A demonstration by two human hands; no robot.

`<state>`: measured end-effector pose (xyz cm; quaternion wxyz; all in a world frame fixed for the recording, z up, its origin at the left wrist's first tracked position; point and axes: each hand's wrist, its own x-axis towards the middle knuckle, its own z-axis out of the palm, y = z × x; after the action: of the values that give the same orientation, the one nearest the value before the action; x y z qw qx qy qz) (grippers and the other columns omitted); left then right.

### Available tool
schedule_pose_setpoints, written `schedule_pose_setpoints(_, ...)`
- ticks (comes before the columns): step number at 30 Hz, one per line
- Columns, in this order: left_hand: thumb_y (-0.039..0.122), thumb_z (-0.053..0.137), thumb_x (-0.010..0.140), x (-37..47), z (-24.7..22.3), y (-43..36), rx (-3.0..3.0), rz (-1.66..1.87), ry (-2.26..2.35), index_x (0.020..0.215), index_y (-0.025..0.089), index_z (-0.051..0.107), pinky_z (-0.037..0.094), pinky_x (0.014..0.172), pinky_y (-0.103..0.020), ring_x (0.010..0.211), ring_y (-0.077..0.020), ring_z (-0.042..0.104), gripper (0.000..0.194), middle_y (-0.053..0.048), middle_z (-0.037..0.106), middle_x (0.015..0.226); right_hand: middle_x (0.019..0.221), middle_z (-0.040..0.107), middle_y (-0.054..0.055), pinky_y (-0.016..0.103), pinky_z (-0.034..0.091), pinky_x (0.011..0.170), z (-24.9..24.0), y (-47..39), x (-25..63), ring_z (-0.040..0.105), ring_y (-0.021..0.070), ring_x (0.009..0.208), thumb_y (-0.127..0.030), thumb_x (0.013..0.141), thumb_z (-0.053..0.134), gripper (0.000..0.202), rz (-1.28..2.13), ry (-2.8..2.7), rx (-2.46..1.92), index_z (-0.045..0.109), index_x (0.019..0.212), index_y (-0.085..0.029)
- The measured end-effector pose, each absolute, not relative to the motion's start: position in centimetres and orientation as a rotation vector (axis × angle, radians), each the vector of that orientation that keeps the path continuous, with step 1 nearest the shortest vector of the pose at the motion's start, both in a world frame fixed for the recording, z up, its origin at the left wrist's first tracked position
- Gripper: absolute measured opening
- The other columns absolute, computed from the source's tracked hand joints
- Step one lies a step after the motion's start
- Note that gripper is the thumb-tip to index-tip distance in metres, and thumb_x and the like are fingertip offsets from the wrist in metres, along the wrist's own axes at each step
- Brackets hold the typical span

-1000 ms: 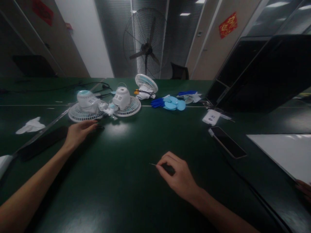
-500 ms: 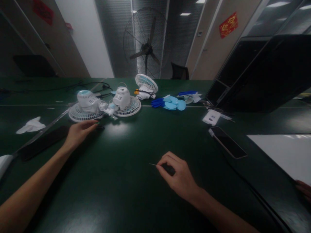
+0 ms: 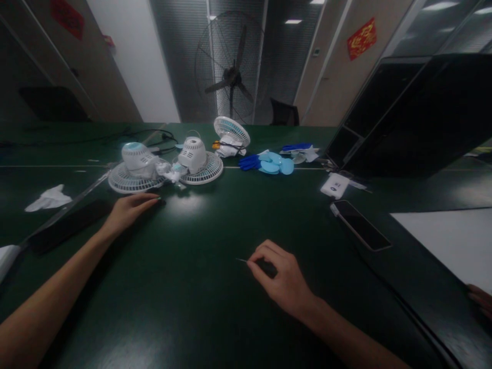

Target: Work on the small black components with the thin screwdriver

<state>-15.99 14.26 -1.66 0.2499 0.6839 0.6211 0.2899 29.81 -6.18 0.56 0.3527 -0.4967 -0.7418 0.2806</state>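
My right hand is above the green table, its thumb and forefinger pinching a thin metal pin that points left. My left hand reaches out at the left, fingertips together on something small and partly hidden, beside a little dark object on the table. Just beyond that hand lies a white fan with its grille down. A second white fan rests to its right, and a third fan stands tilted behind them.
Blue gloves and light blue pieces lie at the back. On the right are a white box, a phone, a large black monitor and a white sheet. Another person's hand shows at the right edge.
My left hand has shifted slightly to the right, to the small dark object. My right hand and the pin have hardly moved.
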Motion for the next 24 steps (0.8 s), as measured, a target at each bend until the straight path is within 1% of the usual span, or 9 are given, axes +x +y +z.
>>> schedule_pose_setpoints(3,0.07,0.072,0.083,-16.17,-1.5,14.2,1.859,0.807,1.669,0.125,0.022,0.077,0.051,0.107,-0.039,0.124,-0.033,0.067,0.064,-0.01,0.072,0.135,0.098,0.067,0.004,0.029,0.053,0.07,0.64,-6.16,29.85,0.065,0.0169,0.082,-0.019,0.101,0.064,0.008,0.735,-1.918,-1.276,0.07,0.096,-0.021)
schedule_pose_setpoints(7,0.068,0.072,0.084,-16.53,-1.51,14.37,1.854,0.75,1.672,0.127,0.023,0.076,0.052,0.106,-0.039,0.125,-0.0333,0.066,0.063,-0.01,0.07,0.139,0.098,0.067,0.004,0.03,0.054,0.071,0.64,-6.18,29.86,0.065,0.0172,0.082,-0.019,0.101,0.062,0.01,0.738,-1.913,-1.279,0.07,0.096,-0.021)
schedule_pose_setpoints(10,0.069,0.074,0.082,-16.65,-1.56,14.53,1.861,0.745,1.681,0.125,0.023,0.077,0.051,0.106,-0.039,0.125,-0.0331,0.066,0.063,-0.009,0.071,0.137,0.098,0.067,0.004,0.03,0.055,0.071,0.55,-6.16,29.84,0.066,0.0175,0.082,-0.02,0.101,0.062,0.01,0.745,-1.909,-1.277,0.07,0.096,-0.021)
schedule_pose_setpoints(15,0.072,0.076,0.076,-16.25,-1.35,14.31,1.79,0.788,1.692,0.124,0.022,0.079,0.053,0.105,-0.041,0.123,-0.035,0.067,0.069,-0.012,0.072,0.136,0.099,0.068,0.004,0.03,0.054,0.07,0.39,-6.04,29.86,0.066,0.0173,0.083,-0.02,0.101,0.063,0.008,0.742,-1.92,-1.278,0.07,0.097,-0.021)
schedule_pose_setpoints(17,0.073,0.077,0.075,-16.08,-1.26,14.16,1.778,0.812,1.687,0.123,0.021,0.079,0.052,0.106,-0.042,0.124,-0.0356,0.067,0.071,-0.012,0.072,0.136,0.099,0.068,0.004,0.03,0.054,0.07,0.35,-6.02,29.85,0.066,0.0172,0.083,-0.021,0.102,0.063,0.008,0.744,-1.92,-1.28,0.07,0.097,-0.021)
schedule_pose_setpoints(21,0.072,0.076,0.076,-15.86,-1.22,14.06,1.774,0.794,1.691,0.126,0.021,0.078,0.049,0.11,-0.043,0.124,-0.0356,0.067,0.072,-0.013,0.072,0.136,0.097,0.067,0.004,0.03,0.053,0.071,0.26,-6.01,29.82,0.066,0.0172,0.081,-0.021,0.101,0.064,0.008,0.725,-1.923,-1.282,0.07,0.095,-0.021)
schedule_pose_setpoints(24,0.074,0.076,0.075,-15.72,-1.18,14.07,1.777,0.78,1.704,0.127,0.022,0.078,0.052,0.107,-0.042,0.122,-0.0351,0.068,0.073,-0.012,0.073,0.133,0.095,0.067,0.003,0.031,0.053,0.071,0.31,-5.99,29.82,0.066,0.0174,0.08,-0.021,0.101,0.063,0.01,0.701,-1.929,-1.28,0.07,0.093,-0.021)
